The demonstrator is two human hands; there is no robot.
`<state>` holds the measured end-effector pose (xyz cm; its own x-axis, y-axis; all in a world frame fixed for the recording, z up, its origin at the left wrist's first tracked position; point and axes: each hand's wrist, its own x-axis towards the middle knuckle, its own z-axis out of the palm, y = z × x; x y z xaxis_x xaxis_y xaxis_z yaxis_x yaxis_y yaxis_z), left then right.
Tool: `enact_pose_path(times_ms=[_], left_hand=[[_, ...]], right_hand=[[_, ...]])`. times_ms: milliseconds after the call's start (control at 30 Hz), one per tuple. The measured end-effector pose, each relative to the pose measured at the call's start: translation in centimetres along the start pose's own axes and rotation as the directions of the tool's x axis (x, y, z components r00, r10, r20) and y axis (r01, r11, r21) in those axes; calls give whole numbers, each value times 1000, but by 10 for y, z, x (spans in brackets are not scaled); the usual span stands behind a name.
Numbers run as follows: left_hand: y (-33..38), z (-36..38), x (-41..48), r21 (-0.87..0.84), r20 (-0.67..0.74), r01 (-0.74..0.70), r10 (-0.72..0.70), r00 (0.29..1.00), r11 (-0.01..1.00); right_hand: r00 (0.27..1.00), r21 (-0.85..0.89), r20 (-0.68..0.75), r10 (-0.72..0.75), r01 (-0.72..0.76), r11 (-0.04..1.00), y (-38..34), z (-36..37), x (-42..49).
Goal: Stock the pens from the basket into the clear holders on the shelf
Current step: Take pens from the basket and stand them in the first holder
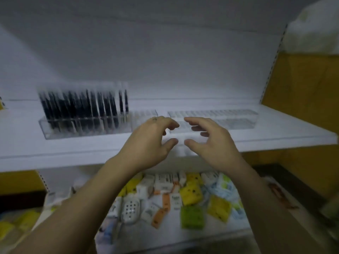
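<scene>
Mid-frame, left hand [150, 142] and right hand [211, 143] hover empty, fingers loosely spread, over the unfilled clear holder [234, 123]; probably light, rigid, slick plastic, best pinched by its side walls.

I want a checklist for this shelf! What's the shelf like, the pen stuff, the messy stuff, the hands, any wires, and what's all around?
Surface: white shelf board, picture blurred.
Job's things: clear plastic holder on the left packed with upright dark pens; clear plastic holders on the right look empty; no basket seen.
Clutter: small yellow, green, orange and white packets heaped on the shelf below.
Hands: left hand and right hand over the shelf front, fingers loosely curled, holding nothing.
Cables: nothing seen.
Surroundings: white back wall; yellow side panel.
</scene>
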<state>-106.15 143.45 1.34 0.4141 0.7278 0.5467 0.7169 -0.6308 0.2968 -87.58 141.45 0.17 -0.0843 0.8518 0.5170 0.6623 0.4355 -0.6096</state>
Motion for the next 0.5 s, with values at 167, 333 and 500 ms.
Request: enact_pose_path(times_ms=[167, 333, 500], left_hand=[[2, 72, -45, -70, 127, 47, -38, 991, 996], [-9, 148, -96, -48, 384, 183, -151, 911, 982], [-20, 207, -147, -22, 546, 317, -254, 798, 948]], right_hand=[[994, -42, 9, 106, -106, 994, 56, 24, -67], [932, -173, 149, 330, -304, 937, 109, 66, -129], [839, -208, 261, 477, -434, 877, 143, 101, -189]])
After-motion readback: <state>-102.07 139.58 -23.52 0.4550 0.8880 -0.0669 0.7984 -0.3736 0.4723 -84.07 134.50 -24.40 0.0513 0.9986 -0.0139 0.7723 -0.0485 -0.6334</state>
